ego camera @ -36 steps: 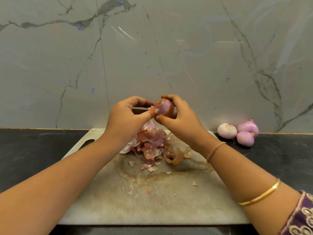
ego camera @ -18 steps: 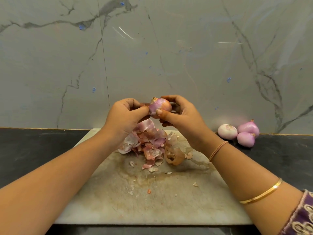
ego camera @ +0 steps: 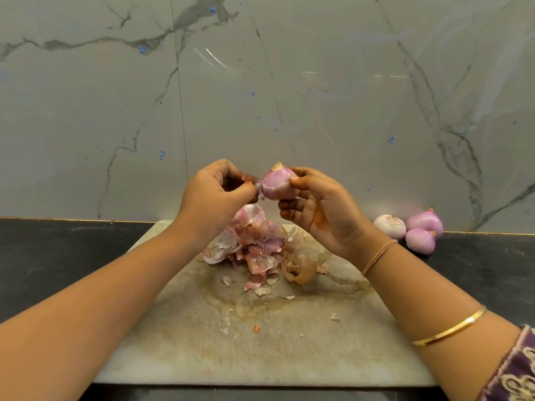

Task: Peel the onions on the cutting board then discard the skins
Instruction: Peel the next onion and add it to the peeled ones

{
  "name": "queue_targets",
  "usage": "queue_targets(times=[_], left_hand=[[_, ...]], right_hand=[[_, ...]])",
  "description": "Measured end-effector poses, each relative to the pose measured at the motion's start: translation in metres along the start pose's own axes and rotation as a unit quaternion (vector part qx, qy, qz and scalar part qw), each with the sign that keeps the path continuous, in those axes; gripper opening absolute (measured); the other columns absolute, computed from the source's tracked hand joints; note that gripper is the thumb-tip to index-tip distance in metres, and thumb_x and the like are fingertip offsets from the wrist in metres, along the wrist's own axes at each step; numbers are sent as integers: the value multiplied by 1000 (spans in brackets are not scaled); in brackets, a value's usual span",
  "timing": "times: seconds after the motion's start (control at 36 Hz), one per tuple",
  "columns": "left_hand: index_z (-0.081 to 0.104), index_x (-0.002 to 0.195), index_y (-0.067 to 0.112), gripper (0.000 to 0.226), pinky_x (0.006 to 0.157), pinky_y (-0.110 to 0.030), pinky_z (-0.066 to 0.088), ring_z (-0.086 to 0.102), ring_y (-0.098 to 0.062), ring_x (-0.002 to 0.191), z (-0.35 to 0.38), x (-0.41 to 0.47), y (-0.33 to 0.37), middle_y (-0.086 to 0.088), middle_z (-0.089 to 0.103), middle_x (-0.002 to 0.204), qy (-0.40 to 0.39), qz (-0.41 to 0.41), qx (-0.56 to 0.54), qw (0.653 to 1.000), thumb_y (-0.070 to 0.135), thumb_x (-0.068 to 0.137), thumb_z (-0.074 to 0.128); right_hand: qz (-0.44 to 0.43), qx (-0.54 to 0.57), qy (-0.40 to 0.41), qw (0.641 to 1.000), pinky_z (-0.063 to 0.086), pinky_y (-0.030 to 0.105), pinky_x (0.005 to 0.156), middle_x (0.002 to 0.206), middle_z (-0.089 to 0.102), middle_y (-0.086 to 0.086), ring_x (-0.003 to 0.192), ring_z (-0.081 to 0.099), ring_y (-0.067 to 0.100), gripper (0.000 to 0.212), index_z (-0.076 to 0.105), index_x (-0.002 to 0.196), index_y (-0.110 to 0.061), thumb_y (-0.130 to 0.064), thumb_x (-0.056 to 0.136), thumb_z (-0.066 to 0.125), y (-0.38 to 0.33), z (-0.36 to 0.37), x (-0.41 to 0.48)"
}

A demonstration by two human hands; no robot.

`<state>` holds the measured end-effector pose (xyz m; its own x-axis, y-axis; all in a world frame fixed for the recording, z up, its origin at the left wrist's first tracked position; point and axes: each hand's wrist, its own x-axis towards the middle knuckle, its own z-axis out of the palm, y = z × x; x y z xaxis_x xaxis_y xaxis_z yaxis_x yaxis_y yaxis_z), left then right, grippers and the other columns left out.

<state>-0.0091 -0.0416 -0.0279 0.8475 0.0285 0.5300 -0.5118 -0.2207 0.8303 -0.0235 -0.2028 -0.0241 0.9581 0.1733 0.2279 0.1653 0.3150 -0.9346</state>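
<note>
My right hand (ego camera: 321,209) holds a small pink onion (ego camera: 278,182) up above the pale cutting board (ego camera: 260,342), fingers curled round its right side. Its pointed tip faces up. My left hand (ego camera: 212,198) pinches a thin bit of skin (ego camera: 257,185) at the onion's left side. Beneath both hands, a heap of pink and brown onion skins (ego camera: 260,250) lies on the far half of the board.
Three peeled onions (ego camera: 411,230) sit on the black counter (ego camera: 58,256) to the right of the board, against the marble wall (ego camera: 289,82). Small skin flakes are scattered across the board's middle.
The onion has been turned so its tip points up and more pale flesh shows. My right hand has rolled palm-up, and my left hand now pinches skin at the onion's left side.
</note>
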Motion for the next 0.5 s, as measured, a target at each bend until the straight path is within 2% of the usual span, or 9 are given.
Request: queue_targets(times=[0.08, 0.19, 0.31, 0.42, 0.5], left_hand=[[61, 77, 9, 9, 75, -53, 55, 67, -33, 79, 1, -4, 1, -9, 70, 78, -9, 40, 47, 998, 9, 81, 68], [63, 81, 6, 9, 70, -48, 55, 66, -30, 75, 3, -7, 0, -11, 69, 78, -21, 74, 94, 993, 13, 80, 68], [64, 81, 6, 9, 69, -43, 55, 66, -26, 74, 2, -4, -4, -8, 69, 77, -4, 76, 124, 989, 14, 81, 69], [61, 74, 16, 12, 59, -23, 47, 60, -14, 67, -3, 4, -9, 5, 65, 72, 31, 49, 139, 989, 16, 82, 69], [62, 79, 24, 13, 64, -24, 52, 65, -10, 70, -5, 6, -9, 9, 67, 79, 17, 36, 125, 991, 15, 83, 70]], right_hand=[[-5, -46, 10, 999, 45, 26, 64, 84, 58, 8, 71, 49, 16, 15, 57, 108, -12, -17, 97, 49, 2, 0, 0], [-13, -115, 30, 993, 42, 26, 61, 84, 55, 7, 69, 45, 16, 10, 55, 103, -13, -17, 95, 53, 6, 0, 1], [-10, -80, 24, 996, 42, 25, 57, 77, 51, 8, 61, 45, 13, 30, 55, 101, -11, -28, 76, 57, 4, 0, 0], [-16, -59, 3, 998, 42, 24, 57, 73, 48, 7, 58, 44, 12, 27, 55, 96, -9, -28, 76, 56, 2, -1, -1], [-17, -67, -3, 998, 43, 26, 58, 77, 51, 10, 58, 47, 12, 30, 56, 95, -12, -28, 70, 55, 2, -2, -1]])
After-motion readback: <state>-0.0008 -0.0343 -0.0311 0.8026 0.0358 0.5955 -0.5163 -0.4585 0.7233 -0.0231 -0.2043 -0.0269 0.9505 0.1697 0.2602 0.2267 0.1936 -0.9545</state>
